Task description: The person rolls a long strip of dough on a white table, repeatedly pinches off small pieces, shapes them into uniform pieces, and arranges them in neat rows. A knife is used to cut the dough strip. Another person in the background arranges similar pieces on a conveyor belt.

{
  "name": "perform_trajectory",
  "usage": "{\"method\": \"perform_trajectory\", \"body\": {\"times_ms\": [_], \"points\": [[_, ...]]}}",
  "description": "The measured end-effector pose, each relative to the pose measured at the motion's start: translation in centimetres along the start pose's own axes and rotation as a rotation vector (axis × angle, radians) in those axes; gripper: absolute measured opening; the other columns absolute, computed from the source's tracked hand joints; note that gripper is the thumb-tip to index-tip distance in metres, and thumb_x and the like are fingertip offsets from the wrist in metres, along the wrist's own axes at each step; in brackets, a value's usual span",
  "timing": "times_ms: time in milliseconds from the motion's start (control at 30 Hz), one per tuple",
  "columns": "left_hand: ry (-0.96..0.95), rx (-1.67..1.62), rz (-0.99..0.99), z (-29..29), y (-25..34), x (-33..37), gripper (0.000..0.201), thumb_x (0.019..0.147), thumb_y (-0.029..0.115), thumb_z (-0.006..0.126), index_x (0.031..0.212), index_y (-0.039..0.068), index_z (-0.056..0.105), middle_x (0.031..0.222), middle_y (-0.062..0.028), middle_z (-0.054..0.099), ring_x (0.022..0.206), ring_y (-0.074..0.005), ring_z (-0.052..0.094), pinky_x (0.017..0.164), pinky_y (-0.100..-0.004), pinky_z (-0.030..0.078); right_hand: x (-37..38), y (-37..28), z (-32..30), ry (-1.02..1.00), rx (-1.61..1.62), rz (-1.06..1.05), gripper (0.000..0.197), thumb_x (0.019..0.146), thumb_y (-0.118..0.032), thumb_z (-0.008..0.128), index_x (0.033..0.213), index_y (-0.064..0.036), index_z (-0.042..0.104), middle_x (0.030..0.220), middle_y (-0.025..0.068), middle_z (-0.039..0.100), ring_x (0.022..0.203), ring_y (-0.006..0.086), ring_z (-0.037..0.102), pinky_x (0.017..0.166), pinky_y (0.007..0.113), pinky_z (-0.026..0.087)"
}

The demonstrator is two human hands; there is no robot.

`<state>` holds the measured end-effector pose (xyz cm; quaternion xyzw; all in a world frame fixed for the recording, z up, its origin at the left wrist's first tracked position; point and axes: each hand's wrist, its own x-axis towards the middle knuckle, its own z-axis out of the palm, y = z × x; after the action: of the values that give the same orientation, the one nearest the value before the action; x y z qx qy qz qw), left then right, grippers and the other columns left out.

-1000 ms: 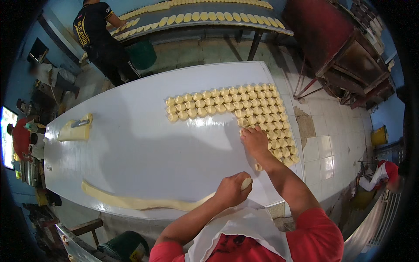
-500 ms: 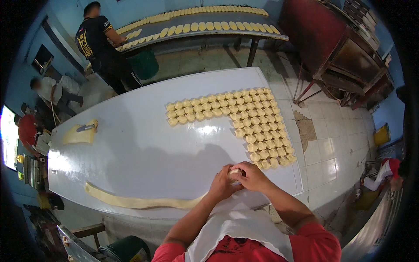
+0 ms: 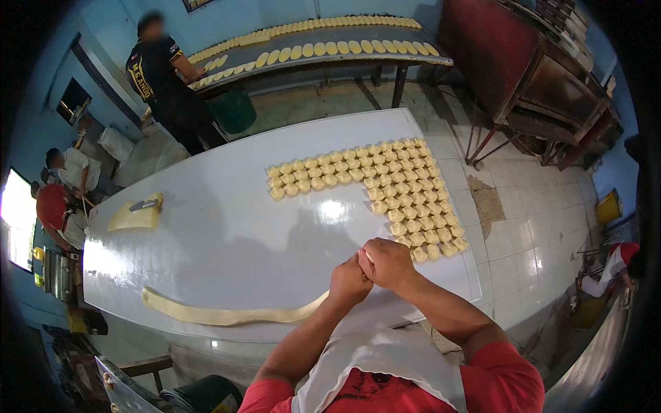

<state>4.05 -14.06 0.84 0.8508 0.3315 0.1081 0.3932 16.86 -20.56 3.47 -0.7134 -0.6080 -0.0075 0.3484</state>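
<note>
Both of my hands are closed together above the near right part of the white table (image 3: 227, 255). My left hand (image 3: 350, 281) and my right hand (image 3: 390, 264) press round a small piece of pale dough (image 3: 370, 257), nearly all hidden by the fingers. A long strip of dough (image 3: 227, 316) lies along the near edge, its right end running behind my left forearm. Just beyond my right hand, many small shaped dough pieces (image 3: 407, 202) stand in close rows, forming an angled block.
A flat sheet of dough (image 3: 134, 217) with a scraper-like tool (image 3: 144, 204) on it lies at the table's left. Another person (image 3: 165, 82) works at a long back table (image 3: 289, 53) lined with dough ovals. A dark red oven-like cabinet (image 3: 509, 55) stands at the far right.
My fingers have closed further over the dough piece, and my hands have shifted slightly up. The view has tilted a little. The rows of dough look the same.
</note>
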Motion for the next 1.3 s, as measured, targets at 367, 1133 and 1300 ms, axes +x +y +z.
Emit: {"method": "perform_trajectory", "body": {"times_ms": [367,1133,1300], "points": [[-0.041,-0.233,0.262,-1.2,4.1,-3.5,0.013,0.089,0.014,0.068,0.098,0.006,0.063,0.085,-0.0197,0.07,0.078,-0.0442,0.068,0.07,-0.0497,0.055,1.2,8.4,4.7,-0.191,-0.496,0.21,0.046,0.091,-0.046,0.068,0.119,-0.0093,0.07,0.112,0.0058,0.071,0.106,0.028,0.063,0.085,0.041,0.053],[0.097,-0.051,-0.033,0.2,-1.9,-3.3,0.041,0.087,0.025,0.072,0.115,0.003,0.054,0.104,-0.0233,0.067,0.098,-0.0457,0.065,0.083,-0.0542,0.052,-2.6,-1.4,0.2,-0.16,0.284,0.123,0.019,0.097,-0.022,0.062,0.099,-0.0031,0.064,0.096,0.0179,0.068,0.089,0.0365,0.067,0.077,0.045,0.054],[0.108,0.033,0.03,-0.3,0.2,-2.4,0.031,0.087,0.019,0.066,0.112,0.004,0.058,0.096,-0.0193,0.069,0.092,-0.0445,0.066,0.078,-0.0533,0.053,-1.5,-2.1,-0.5,-0.009,0.095,-0.008,0.018,0.095,-0.023,0.063,0.087,-0.0063,0.061,0.079,0.0124,0.068,0.071,0.0329,0.069,0.062,0.043,0.055]]}}
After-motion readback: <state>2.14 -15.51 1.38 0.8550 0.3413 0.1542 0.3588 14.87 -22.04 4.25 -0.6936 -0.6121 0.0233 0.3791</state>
